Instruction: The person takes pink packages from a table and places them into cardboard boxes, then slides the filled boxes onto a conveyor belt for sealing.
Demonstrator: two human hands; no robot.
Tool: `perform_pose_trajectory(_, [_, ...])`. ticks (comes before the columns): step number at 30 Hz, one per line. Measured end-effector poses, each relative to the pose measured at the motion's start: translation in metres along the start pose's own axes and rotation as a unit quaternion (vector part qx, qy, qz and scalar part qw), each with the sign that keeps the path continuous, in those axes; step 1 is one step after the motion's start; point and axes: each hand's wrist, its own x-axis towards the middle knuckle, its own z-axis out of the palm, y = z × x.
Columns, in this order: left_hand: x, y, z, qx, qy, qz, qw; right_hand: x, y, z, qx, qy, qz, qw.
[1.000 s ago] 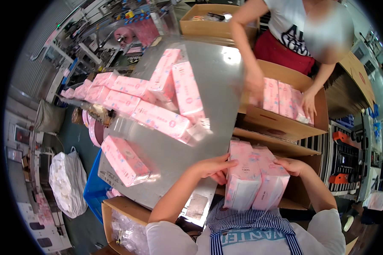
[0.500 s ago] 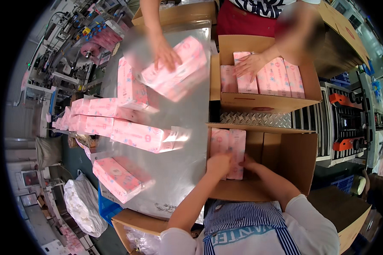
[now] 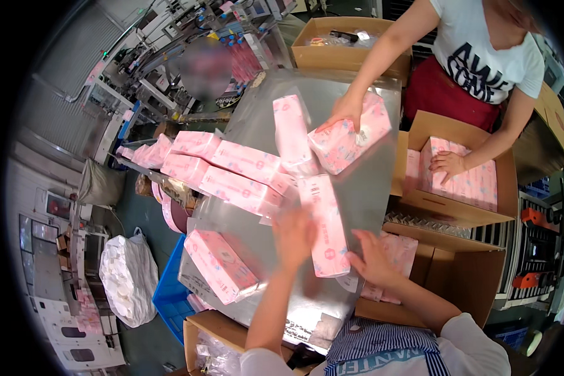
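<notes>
On the metal table a long pink tissue pack (image 3: 324, 225) lies between my two hands. My left hand (image 3: 294, 235) is at its left side, with fingers smeared by motion. My right hand (image 3: 373, 260) has its fingers apart by the pack's right lower edge; whether it touches is unclear. Beyond it another tissue pack (image 3: 291, 135) lies lengthwise. To my left is a separate tissue pack (image 3: 221, 266). More packs stand in the open carton (image 3: 460, 276) at my right, partly hidden by my right arm.
Across the metal table (image 3: 244, 113) a co-worker's hand (image 3: 344, 113) grips tissue packs; the other rests on packs in a second carton (image 3: 451, 210). A double row of packs (image 3: 238, 188) comes in from the left. A blue crate (image 3: 172, 291) and white sack (image 3: 128, 279) stand beside the table.
My hands have left the carton and moved left over the table, to a pack there. The view has shifted. The co-worker's pack has come down nearer the table's right edge.
</notes>
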Motion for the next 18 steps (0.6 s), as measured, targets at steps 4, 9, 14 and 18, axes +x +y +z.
perform_pose_trajectory(4, [0.076,-0.056,-0.012,0.099,0.051,-0.134,0.985,0.016,-0.031,0.026,-0.007,0.020,-0.020,1.000])
perform_pose_trajectory(9, [0.068,-0.065,0.002,0.127,-0.023,-0.030,0.991,0.016,-0.020,0.032,0.000,-0.006,0.060,0.998])
perform_pose_trajectory(14, [-0.001,-0.055,-0.052,-0.043,-0.133,0.062,0.988,0.038,0.014,0.027,0.030,-0.010,0.037,0.999])
perform_pose_trajectory(18, [-0.047,-0.101,-0.064,-0.109,-0.004,-0.196,0.974,0.088,-0.008,0.019,0.161,-0.082,0.117,0.977])
